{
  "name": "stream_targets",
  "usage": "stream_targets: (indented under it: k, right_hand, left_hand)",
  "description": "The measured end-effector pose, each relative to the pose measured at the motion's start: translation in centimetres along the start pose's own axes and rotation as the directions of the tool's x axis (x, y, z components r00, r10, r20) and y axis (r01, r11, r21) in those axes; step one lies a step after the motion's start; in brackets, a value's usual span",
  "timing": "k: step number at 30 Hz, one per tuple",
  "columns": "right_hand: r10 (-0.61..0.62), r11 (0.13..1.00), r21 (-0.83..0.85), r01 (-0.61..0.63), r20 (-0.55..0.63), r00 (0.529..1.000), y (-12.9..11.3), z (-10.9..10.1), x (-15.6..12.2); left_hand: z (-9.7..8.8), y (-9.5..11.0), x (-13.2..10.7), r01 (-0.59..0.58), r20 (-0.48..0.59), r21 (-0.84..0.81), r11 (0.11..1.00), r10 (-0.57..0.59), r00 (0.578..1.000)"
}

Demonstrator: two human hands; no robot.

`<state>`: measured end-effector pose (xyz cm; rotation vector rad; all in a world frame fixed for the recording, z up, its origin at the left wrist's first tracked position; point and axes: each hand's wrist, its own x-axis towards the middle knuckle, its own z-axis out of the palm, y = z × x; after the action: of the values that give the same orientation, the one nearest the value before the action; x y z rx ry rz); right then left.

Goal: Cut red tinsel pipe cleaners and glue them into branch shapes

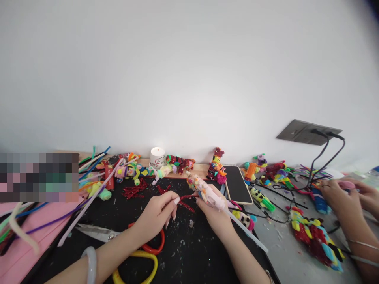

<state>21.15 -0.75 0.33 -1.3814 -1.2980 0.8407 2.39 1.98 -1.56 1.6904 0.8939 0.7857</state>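
Observation:
My left hand (158,215) is over the black mat (189,252), fingers pinched on a thin red glittery pipe cleaner (186,199) that runs toward my right hand. My right hand (211,213) is closed around a small glue gun (207,192) covered in colourful decoration, with a clear glue stick (247,232) sticking out behind it. The gun's tip points up and left, close to the red piece. A pale bangle (90,262) sits on my left wrist.
Scissors (97,232) with red and yellow handles lie under my left arm. Pipe cleaners (89,173) pile up at left, finished figures (216,165) along the wall, a white cup (157,157), a phone (237,183). Another person's hands (343,195) work at right near cables (319,157).

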Motion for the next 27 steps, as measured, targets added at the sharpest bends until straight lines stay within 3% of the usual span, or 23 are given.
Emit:
stream_targets:
  k: [20, 24, 27]
  right_hand:
    - [-0.033, 0.999, -0.039, 0.032, -0.005, 0.999, 0.05, -0.4, 0.05]
    - [-0.05, 0.998, -0.045, 0.049, -0.023, 0.998, 0.14, -0.46, 0.03]
    - [-0.084, 0.992, -0.103, 0.075, -0.081, 0.993, 0.06, -0.69, -0.04]
  left_hand:
    - [-0.19, 0.34, 0.05, 0.011, 0.095, 0.014, 1.0, -0.012, 0.995]
    - [-0.08, 0.2, -0.19, 0.006, 0.043, 0.027, 1.0, -0.007, 0.999]
    - [-0.22, 0.15, -0.41, -0.015, -0.082, 0.077, 0.997, 0.021, 0.996]
